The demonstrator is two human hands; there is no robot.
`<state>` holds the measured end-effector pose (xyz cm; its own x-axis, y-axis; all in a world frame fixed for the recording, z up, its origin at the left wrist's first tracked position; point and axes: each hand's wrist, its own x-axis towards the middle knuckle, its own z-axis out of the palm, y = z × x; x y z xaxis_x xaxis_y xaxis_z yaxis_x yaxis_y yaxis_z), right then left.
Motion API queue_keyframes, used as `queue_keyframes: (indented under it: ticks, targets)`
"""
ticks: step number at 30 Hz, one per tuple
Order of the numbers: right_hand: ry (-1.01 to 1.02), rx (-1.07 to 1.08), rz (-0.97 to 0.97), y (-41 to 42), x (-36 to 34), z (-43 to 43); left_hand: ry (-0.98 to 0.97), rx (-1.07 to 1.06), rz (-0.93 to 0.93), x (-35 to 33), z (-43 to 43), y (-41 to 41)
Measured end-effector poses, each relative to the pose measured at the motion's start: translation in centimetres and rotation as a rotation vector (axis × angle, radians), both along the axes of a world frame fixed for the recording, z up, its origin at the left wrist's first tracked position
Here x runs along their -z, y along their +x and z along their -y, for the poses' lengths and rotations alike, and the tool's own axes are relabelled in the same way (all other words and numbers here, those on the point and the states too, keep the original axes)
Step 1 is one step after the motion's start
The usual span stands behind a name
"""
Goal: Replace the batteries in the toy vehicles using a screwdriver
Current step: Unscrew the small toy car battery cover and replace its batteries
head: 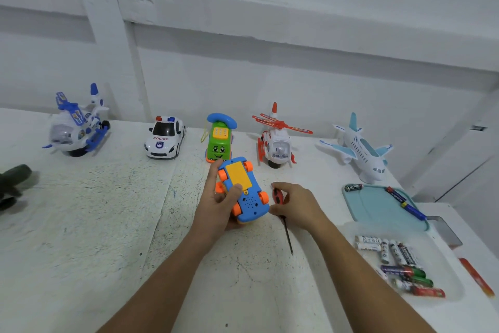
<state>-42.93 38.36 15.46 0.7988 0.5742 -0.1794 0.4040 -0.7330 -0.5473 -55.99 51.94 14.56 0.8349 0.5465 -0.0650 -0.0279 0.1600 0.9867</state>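
Both hands, head view: my left hand point(220, 200) cradles the upturned blue toy car point(243, 192) over the table point(108, 224); my right hand point(294, 203) grips the screwdriver point(286, 232) beside it.
Risk: its tip points back at me; flipping it one-handed could drop it.

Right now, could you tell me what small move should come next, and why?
Probably turn the screwdriver in the right hand so its tip meets the tab of the cover: the left hand holds the car belly up, cover on, and the tip points away.
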Motion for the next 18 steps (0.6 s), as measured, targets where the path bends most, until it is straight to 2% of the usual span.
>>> queue_keyframes:
  ticks: [7, 11, 14, 16, 18]
  targets:
    - [0.045, -0.007, -0.020, 0.3, 1.1, 0.7, -0.023, 0.052, -0.027, 0.3, -0.3, -0.4]
    - [0.043, -0.022, 0.124, -0.3, 0.7, 0.8, -0.033, 0.062, -0.021, -0.3, 0.0, -0.7]
    - [0.193, -0.034, 0.206, -1.4, -0.1, 0.9, -0.046, 0.058, -0.002, -0.7, 0.1, -0.9]
    - [0.369, 0.019, 0.019, -2.2, -0.9, 0.5, -0.052, 0.048, -0.002, -1.1, 0.3, -1.0]
    - [0.525, 0.070, -0.339, -2.9, -1.8, 0.2, -0.061, 0.027, 0.004, -1.4, 0.4, -1.0]
